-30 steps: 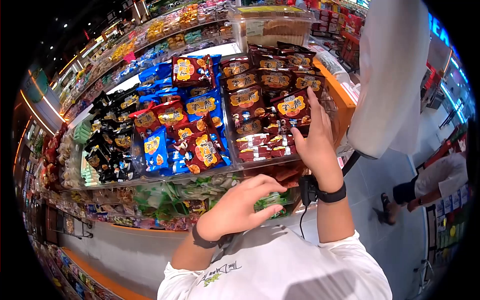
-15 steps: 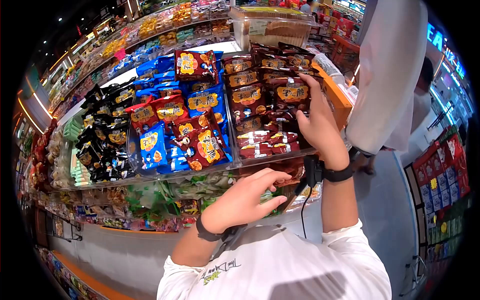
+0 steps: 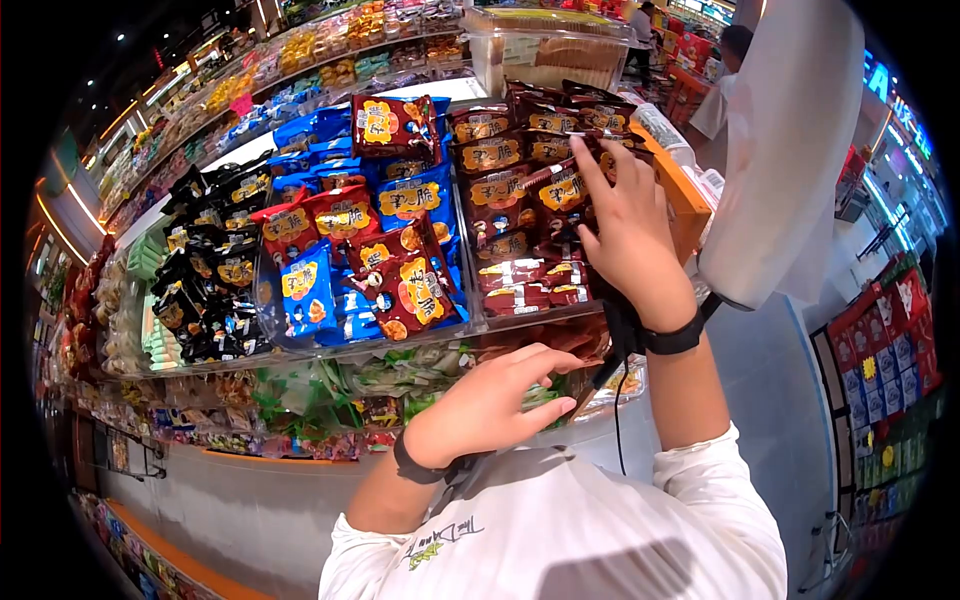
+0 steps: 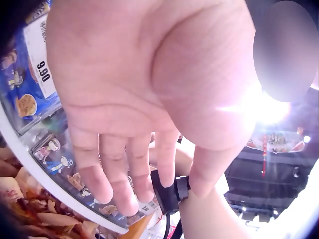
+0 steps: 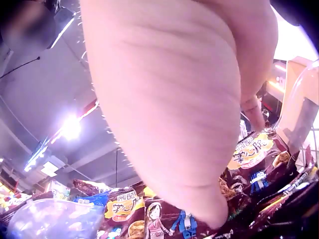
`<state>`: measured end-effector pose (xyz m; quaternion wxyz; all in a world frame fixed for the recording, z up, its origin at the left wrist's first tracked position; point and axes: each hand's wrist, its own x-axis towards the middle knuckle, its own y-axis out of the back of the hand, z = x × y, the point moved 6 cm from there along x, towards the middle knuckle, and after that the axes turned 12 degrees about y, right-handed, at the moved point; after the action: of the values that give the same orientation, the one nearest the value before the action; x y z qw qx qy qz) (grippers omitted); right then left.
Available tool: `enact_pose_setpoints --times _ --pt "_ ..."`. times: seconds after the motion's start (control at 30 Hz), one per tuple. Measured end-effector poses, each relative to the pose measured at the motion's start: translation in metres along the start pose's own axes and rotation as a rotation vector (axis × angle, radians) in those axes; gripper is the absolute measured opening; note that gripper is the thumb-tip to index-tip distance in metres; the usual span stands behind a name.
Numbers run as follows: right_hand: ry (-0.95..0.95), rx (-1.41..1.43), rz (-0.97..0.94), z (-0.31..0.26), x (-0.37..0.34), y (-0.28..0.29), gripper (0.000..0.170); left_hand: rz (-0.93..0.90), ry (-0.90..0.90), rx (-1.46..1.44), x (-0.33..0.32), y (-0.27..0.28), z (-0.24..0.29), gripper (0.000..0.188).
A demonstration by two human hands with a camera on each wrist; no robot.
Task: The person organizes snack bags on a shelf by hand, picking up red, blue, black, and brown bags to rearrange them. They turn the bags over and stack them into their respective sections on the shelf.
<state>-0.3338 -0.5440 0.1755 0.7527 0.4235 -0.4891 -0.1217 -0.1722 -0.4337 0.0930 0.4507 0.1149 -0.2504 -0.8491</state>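
My right hand [image 3: 637, 225] reaches over the right bin of dark brown snack packets [image 3: 497, 190], fingers spread and slanting down onto them. One brown snack packet [image 3: 560, 188] lies tilted between its thumb and index finger. In the right wrist view the thumb tip is right at a brown packet [image 5: 172, 221], and a fingertip comes down behind another packet [image 5: 256, 154]. The far edge of the packet under the palm is hidden. Lower down, my left hand [image 3: 490, 405] hovers in front of the display's front edge with loosely bent fingers; its bare palm [image 4: 114, 84] shows in the left wrist view.
Beside the brown packets, a clear bin holds blue snack packets [image 3: 410, 195] with red ones [image 3: 340, 215] on top. Black packets [image 3: 215, 270] lie further left. A clear plastic box [image 3: 545, 55] stands behind, a pale post-like object [image 3: 785, 160] on the right. Other people are in the background.
My right hand has moved left and spread its fingers over the brown packets. The packet beneath it lay flatter half a second ago and now tilts. The left hand has hardly moved.
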Motion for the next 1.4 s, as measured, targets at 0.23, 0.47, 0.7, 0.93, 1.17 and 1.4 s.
enact_pose_setpoints --times 0.23,0.47,0.7,0.93,1.17,1.4 --pt "0.321 0.210 -0.034 -0.012 0.014 0.004 0.069 -0.017 -0.005 0.017 0.000 -0.001 -0.004 0.047" --pt "0.326 -0.001 0.109 -0.020 0.016 0.011 0.063 -0.083 -0.010 0.021 0.004 -0.007 -0.007 0.049" --pt "0.173 -0.278 0.006 -0.013 0.004 0.023 0.059 -0.115 0.013 0.010 0.005 -0.007 -0.009 0.050" --pt "0.339 -0.169 -0.038 -0.007 0.019 -0.003 0.063 -0.140 -0.007 0.019 0.005 -0.013 -0.012 0.050" --pt "0.368 0.086 0.001 -0.004 0.025 -0.009 0.066 -0.149 0.018 -0.007 0.001 -0.011 -0.017 0.050" --pt "0.364 0.114 -0.016 -0.008 0.026 -0.010 0.063 -0.164 0.018 -0.005 0.000 -0.012 -0.019 0.050"
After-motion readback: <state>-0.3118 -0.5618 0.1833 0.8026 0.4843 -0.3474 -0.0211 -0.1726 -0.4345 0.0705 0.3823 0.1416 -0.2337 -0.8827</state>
